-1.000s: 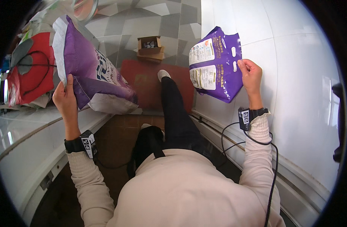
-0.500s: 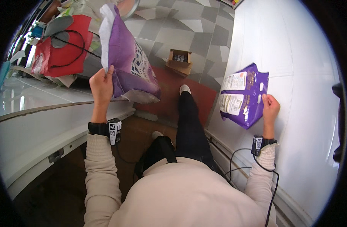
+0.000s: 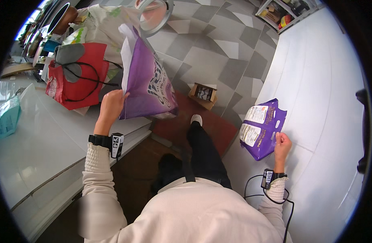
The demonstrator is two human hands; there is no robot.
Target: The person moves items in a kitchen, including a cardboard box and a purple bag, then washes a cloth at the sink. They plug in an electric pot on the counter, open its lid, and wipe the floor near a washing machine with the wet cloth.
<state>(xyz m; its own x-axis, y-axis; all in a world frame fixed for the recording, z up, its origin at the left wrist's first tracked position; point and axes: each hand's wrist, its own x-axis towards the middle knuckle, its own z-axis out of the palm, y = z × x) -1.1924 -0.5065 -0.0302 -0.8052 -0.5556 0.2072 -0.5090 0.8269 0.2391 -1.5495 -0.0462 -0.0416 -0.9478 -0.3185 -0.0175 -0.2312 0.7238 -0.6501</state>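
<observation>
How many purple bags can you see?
2. The big purple sack is in the left hand; the smaller purple pouch is in the right hand. Others could be hidden behind things.

Red bag, cardboard box, mat

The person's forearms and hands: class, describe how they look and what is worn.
The left hand and right hand are ungloved. The left sleeve and right sleeve are pale beige with gathered cuffs. Beyond each cuff is a black strap with a small black box, its face white with black markings. A black cable loops beside the right sleeve.
</observation>
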